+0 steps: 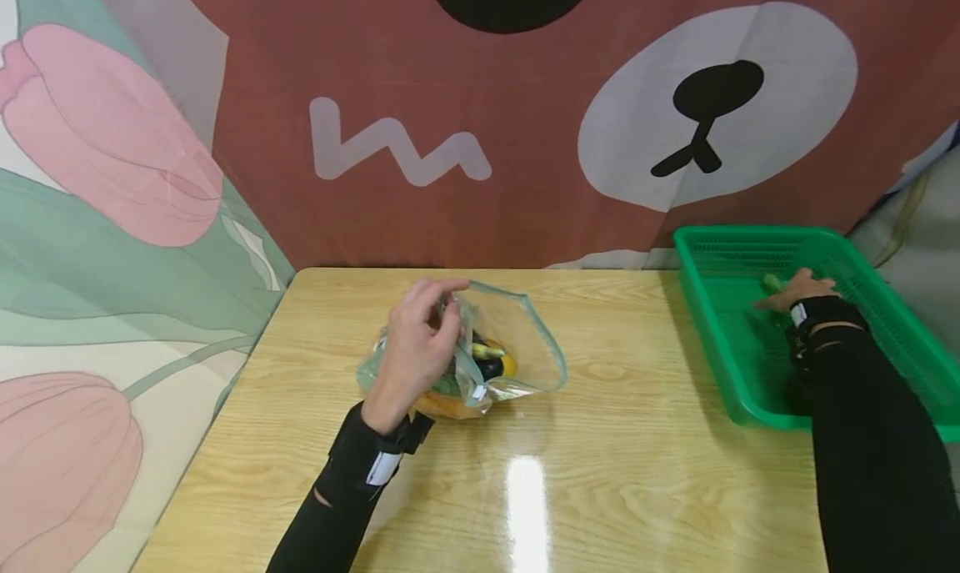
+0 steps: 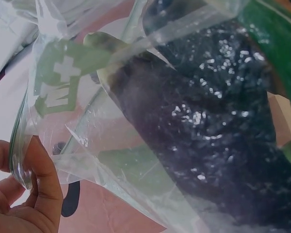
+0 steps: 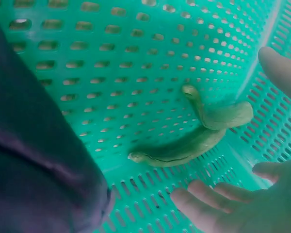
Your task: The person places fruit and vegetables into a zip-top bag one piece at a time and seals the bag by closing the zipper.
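My left hand [image 1: 418,339] pinches the edge of a clear zip bag [image 1: 534,344] on the table, and the bag's mouth gapes to the right. Dark, long vegetables [image 2: 199,116] show through the plastic in the left wrist view, with something yellow [image 1: 509,364] beside them in the head view. My right hand [image 1: 804,289] reaches into a green basket [image 1: 708,339], holding nothing. Its spread fingers [image 3: 203,201] are close to two curved green vegetables [image 3: 184,148], one resting against the other on the basket floor.
The basket stands at the table's right edge, its walls pierced with slots. A wooden table [image 1: 622,473] lies under the bag. Behind rises a brown printed cloth [image 1: 525,214], with a tulip-patterned cloth [image 1: 112,139] at the left. A dark shape [image 3: 34,145] fills the right wrist view's left side.
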{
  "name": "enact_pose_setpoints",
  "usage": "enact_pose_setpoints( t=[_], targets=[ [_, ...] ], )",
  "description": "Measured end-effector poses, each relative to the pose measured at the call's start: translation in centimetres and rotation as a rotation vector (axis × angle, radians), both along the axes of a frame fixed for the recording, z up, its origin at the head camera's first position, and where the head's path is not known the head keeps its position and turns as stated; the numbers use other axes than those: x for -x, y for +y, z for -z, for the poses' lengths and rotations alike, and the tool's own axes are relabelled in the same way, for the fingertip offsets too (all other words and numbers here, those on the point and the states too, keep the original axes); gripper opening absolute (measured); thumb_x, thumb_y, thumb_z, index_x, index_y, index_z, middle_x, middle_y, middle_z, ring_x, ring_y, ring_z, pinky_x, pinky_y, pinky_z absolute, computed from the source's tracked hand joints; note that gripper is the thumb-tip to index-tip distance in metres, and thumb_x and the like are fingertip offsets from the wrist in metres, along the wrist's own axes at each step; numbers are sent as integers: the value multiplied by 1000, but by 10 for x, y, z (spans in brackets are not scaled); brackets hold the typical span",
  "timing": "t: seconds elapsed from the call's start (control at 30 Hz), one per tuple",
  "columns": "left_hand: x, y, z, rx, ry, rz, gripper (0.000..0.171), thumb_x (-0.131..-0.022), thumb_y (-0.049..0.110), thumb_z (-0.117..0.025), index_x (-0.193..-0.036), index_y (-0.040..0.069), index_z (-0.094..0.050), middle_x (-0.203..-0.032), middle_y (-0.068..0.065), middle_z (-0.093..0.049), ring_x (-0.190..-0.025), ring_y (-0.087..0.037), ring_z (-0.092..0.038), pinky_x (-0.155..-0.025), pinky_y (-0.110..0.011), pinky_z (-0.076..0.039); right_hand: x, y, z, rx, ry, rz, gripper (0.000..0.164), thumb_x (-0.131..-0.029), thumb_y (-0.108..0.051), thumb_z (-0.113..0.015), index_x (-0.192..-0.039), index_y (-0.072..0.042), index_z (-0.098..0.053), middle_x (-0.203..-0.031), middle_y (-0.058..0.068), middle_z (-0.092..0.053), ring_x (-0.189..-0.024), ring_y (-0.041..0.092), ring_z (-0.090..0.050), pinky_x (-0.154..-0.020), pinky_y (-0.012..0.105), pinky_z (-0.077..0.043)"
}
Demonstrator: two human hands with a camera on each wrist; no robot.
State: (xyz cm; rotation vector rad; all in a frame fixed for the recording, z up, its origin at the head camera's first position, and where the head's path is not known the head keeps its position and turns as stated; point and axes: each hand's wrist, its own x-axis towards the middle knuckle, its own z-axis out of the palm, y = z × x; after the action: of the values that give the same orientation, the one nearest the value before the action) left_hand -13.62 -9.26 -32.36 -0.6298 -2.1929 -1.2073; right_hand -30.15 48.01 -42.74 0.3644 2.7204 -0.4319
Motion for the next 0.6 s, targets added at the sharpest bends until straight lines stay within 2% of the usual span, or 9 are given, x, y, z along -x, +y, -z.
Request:
enact_pose_setpoints(
  t=[0.13, 0.27, 0.37, 0.5, 0.6],
  targets=[
    [-1, 0, 0, 17, 10, -3, 28, -90, -4, -49, -110, 3, -67, -80, -2, -52, -57, -6, -48, -49, -23, -38, 2, -3, 15, -11, 18, -8, 133, -67, -63, -71, -135, 22, 5, -121, 58, -1, -108, 73, -13, -85, 72, -27],
    [0, 1, 0, 26, 3, 2, 28, -90, -4, -49, -110, 3, -67, -80, -2, -51, -57, -6, -47, -49, -23, -38, -1, -6, 27, -8, 49, 22, 122, -73, -51, -71, -136, 20, 6, -123, 59, 2, -110, 75, -10, -85, 74, -26],
    [1, 2, -1, 24, -2, 5, 28, -90, -4, -49, -110, 3, -67, -80, -2, -51, -57, -6, -48, -49, -23, -39, -2, -9, 31, -19, 73, 22, 114, -77, -46, -67, -136, 21, 4, -122, 59, -3, -112, 74, -11, -87, 73, -25],
    [1, 2, -1, 20, -10, 4, 28, -91, -4, -48, -111, 3, -67, -81, -1, -52, -57, -6, -49, -48, -23, -39, -5, -12, 27, -29, 84, -43, 108, -81, -47, -61, -137, 21, 1, -120, 59, -9, -112, 72, -12, -90, 73, -21],
    [1, 1, -1, 22, -14, 2, 28, -91, -2, -48, -112, 3, -66, -82, -1, -52, -57, -6, -49, -48, -23, -39, -7, -13, 23, -45, 103, -109, 99, -83, -53, -57, -137, 18, -13, -120, 57, -17, -111, 70, -17, -89, 73, -22]
  ],
)
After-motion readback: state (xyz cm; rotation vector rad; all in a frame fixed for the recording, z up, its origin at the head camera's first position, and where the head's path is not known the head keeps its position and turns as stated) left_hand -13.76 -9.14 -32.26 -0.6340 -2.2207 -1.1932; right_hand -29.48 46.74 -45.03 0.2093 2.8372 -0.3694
